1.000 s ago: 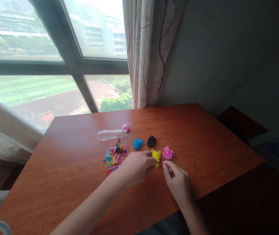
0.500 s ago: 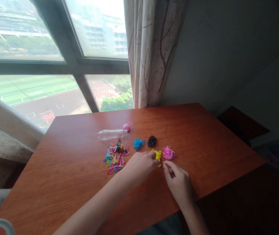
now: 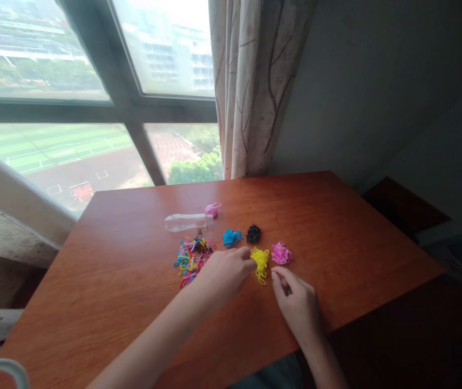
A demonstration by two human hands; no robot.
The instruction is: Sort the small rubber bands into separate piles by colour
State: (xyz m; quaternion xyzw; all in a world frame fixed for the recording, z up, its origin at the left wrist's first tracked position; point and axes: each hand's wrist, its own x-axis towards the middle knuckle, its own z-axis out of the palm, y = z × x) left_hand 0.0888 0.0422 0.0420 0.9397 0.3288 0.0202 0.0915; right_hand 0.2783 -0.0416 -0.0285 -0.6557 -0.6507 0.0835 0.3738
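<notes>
My left hand (image 3: pixel 237 265) is over the table at the left edge of the yellow band pile (image 3: pixel 260 261), fingers bent together; anything between the fingertips is hidden. My right hand (image 3: pixel 293 292) rests just right of and below that pile, thumb and forefinger pinched, with what they hold too small to name. The pink pile (image 3: pixel 282 253) lies beyond my right hand. Farther back are the blue pile (image 3: pixel 231 237) and the black pile (image 3: pixel 253 233). A mixed-colour heap of small bands (image 3: pixel 190 256) lies left of my left hand, partly behind it.
A clear bottle (image 3: pixel 186 222) lies on its side behind the mixed heap, beside a pink cap (image 3: pixel 211 209) with a loop. The wooden table (image 3: pixel 93 292) meets a window and curtain (image 3: pixel 247 108) at the back. A white curved object (image 3: pixel 4 364) shows at the lower left.
My left hand has shifted left off the yellow pile, uncovering more of it and covering part of the mixed heap. My right hand keeps its pinch beside the pile. The view has shifted slightly.
</notes>
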